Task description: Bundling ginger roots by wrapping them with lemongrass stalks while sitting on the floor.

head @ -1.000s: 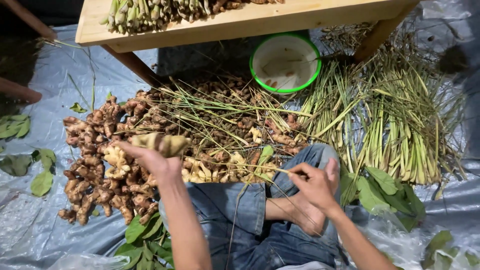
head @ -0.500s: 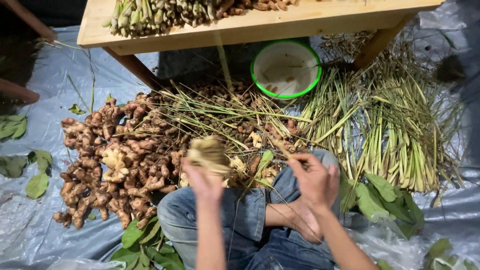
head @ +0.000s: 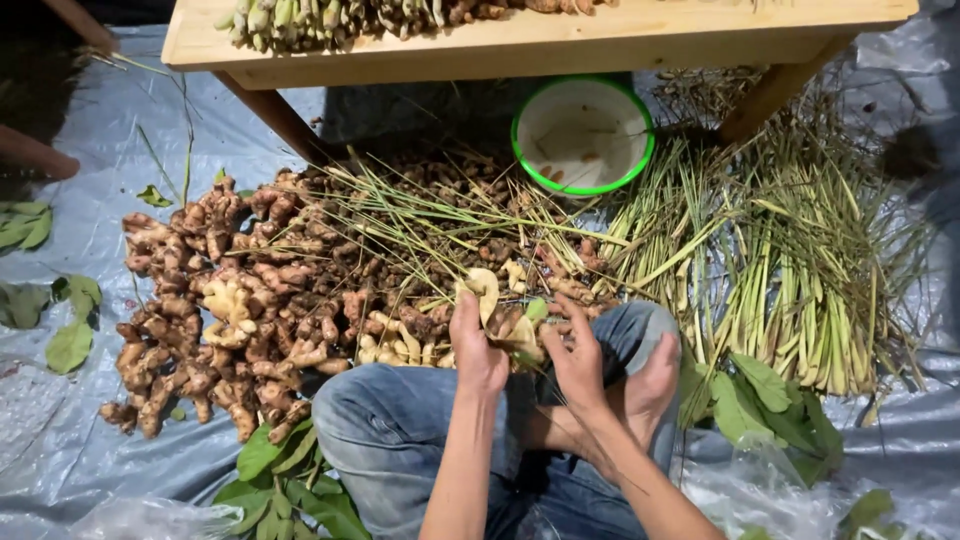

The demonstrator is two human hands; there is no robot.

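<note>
A pale yellow, knobbly piece of ginger root point(head: 484, 287) sits in the left hand point(head: 476, 345), whose grip is clamped around its lower part so that the upper lobe sticks out above the fingers; this root is at the near edge of the big heap of brown and tan ginger rhizomes point(head: 250, 310), just above the person's knees in faded blue jeans point(head: 400, 430). The right hand point(head: 577, 358) is just beside the root on its right, fingers curled together around a small pale piece and a thin green stem; what exactly it pinches is too small to tell. A bare foot point(head: 655, 385) rests right of that hand, tucked against the jeans. Left of the root the heap spreads wide across the grey plastic sheet point(head: 90, 440) on the floor, with long thin green stalks point(head: 420, 215) lying over its far part. Right of the root lies a thick pile of pale green lemongrass-like stems point(head: 800, 270). Beyond the root stands a round white bowl with a bright green rim point(head: 583, 134), partly under a light wooden desk point(head: 540, 45) that carries more roots and stalks point(head: 330, 15). Broad green leaves point(head: 285, 475) lie near the left knee, more leaves point(head: 770, 405) to the right of the foot, and a few at the far left of the sheet point(head: 45, 300).
</note>
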